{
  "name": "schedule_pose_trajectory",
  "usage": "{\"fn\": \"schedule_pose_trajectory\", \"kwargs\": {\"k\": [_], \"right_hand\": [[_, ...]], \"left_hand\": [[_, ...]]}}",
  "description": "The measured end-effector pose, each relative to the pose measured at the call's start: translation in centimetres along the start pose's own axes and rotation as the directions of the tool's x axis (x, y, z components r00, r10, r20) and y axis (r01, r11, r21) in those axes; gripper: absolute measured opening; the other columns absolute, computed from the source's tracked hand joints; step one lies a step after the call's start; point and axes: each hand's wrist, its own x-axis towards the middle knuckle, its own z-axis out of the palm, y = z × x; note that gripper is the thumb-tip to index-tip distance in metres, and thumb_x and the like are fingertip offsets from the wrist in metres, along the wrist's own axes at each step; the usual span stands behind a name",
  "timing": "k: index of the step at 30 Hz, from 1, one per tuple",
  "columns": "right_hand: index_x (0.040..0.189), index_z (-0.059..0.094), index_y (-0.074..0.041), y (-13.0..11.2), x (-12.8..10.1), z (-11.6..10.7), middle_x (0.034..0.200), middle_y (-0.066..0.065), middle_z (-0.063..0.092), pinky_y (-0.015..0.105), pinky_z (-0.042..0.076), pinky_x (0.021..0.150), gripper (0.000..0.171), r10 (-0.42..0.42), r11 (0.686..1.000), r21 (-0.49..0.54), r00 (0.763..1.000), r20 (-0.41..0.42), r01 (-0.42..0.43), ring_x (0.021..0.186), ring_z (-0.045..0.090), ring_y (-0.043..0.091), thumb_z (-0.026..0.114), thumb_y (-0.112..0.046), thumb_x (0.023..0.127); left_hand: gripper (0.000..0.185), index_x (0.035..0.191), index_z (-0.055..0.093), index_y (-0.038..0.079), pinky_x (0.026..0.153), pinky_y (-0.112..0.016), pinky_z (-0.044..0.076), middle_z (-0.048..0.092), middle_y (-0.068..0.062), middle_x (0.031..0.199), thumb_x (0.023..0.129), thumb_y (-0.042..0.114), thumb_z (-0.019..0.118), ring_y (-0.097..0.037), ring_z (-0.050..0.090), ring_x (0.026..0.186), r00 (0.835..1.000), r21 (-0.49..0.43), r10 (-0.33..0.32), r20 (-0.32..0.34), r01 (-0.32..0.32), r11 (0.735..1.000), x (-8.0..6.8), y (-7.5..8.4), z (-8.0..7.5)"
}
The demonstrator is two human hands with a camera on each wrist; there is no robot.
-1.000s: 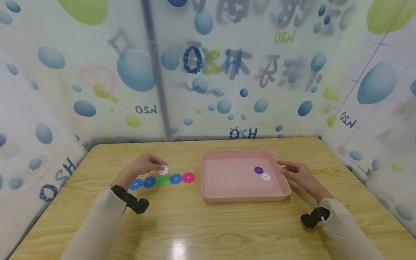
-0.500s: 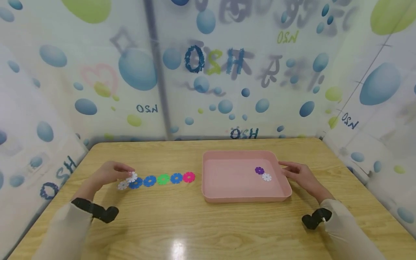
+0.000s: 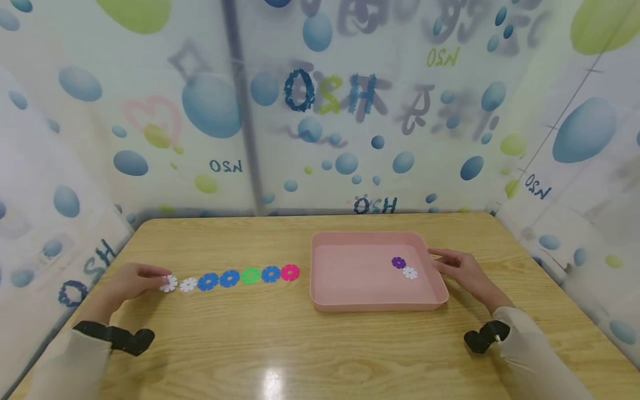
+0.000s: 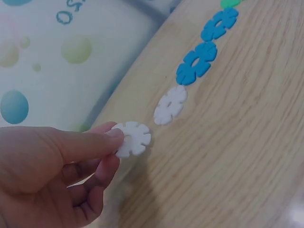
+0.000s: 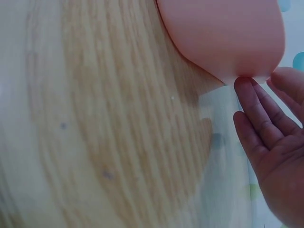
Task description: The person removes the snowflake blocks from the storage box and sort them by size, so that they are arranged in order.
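My left hand (image 3: 131, 280) pinches a white snowflake disc (image 3: 169, 283) (image 4: 131, 138) at the left end of a row on the wooden table (image 3: 300, 344). To its right the row runs on with another white disc (image 3: 188, 285) (image 4: 170, 104), two blue discs (image 3: 208, 281) (image 3: 229, 278), a green disc (image 3: 250, 275), a blue disc (image 3: 271, 273) and a pink disc (image 3: 290, 272). My right hand (image 3: 462, 269) (image 5: 273, 142) rests with straight fingers against the right rim of the pink tray (image 3: 372, 300) (image 5: 223, 38). In the tray lie a purple disc (image 3: 398, 262) and a white disc (image 3: 410, 273).
Bubble-patterned screens wall the table in at the back and on both sides. The table's left edge lies close to my left hand. Bare wood stretches in front of the tray and the row.
My left hand carried a white disc leftward along the row; it now sits at the far left end, beside the other white disc. The right hand stayed at the tray.
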Motion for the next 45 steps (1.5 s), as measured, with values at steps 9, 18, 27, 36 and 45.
{"fn": "schedule_pose_trajectory", "kwargs": {"k": [9, 18, 27, 36, 45], "right_hand": [[0.134, 0.046, -0.004, -0.1, 0.0, 0.0, 0.112, 0.019, 0.058, 0.027, 0.046, 0.076, 0.054, 0.001, 1.0, -0.003, 1.0, 0.0, -0.001, 0.092, 0.053, 0.024, 0.056, -0.035, 0.091], [0.133, 0.046, -0.003, -0.1, 0.1, 0.1, 0.111, 0.019, 0.058, 0.027, 0.046, 0.075, 0.054, 0.0, 1.0, -0.01, 1.0, -0.01, -0.001, 0.091, 0.053, 0.024, 0.057, -0.034, 0.091], [0.134, 0.046, -0.004, -0.2, -0.1, 0.1, 0.113, 0.019, 0.057, 0.026, 0.046, 0.075, 0.054, 0.0, 1.0, 0.0, 1.0, -0.009, 0.0, 0.092, 0.053, 0.024, 0.057, -0.034, 0.09], [0.133, 0.046, -0.003, -0.1, 0.0, 0.1, 0.109, 0.019, 0.058, 0.026, 0.047, 0.073, 0.052, -0.008, 1.0, 0.007, 1.0, -0.007, 0.008, 0.089, 0.053, 0.024, 0.057, -0.032, 0.091], [0.134, 0.045, -0.003, -0.2, -0.1, 0.0, 0.115, 0.02, 0.057, 0.024, 0.046, 0.076, 0.053, -0.003, 1.0, 0.008, 1.0, 0.0, 0.003, 0.093, 0.054, 0.024, 0.056, -0.033, 0.091]], "left_hand": [[0.052, 0.114, 0.057, -0.01, 0.062, -0.027, 0.042, 0.056, -0.029, 0.108, 0.082, 0.029, 0.069, -0.025, 0.051, 0.084, 0.993, -0.059, -0.105, -0.048, 0.102, 0.993, 0.3, -0.6, 0.8], [0.038, 0.109, 0.058, -0.011, 0.06, -0.028, 0.041, 0.058, -0.025, 0.099, 0.085, 0.017, 0.065, -0.025, 0.05, 0.08, 0.994, -0.027, -0.09, -0.066, 0.088, 0.996, 0.4, -0.3, 1.2], [0.032, 0.106, 0.061, -0.01, 0.066, -0.031, 0.04, 0.057, -0.028, 0.102, 0.084, 0.013, 0.064, -0.03, 0.048, 0.085, 0.994, -0.002, -0.077, -0.075, 0.077, 0.997, 0.4, 0.1, 1.6], [0.043, 0.114, 0.053, -0.014, 0.072, -0.037, 0.044, 0.054, -0.031, 0.109, 0.088, 0.02, 0.061, -0.033, 0.052, 0.091, 0.997, -0.037, -0.048, -0.052, 0.046, 0.998, 0.0, 0.5, 1.0], [0.046, 0.12, 0.048, -0.014, 0.072, -0.039, 0.047, 0.054, -0.031, 0.107, 0.091, 0.021, 0.057, -0.036, 0.055, 0.093, 0.994, -0.059, 0.101, -0.05, -0.104, 0.993, 0.0, 4.8, 1.5]]}}
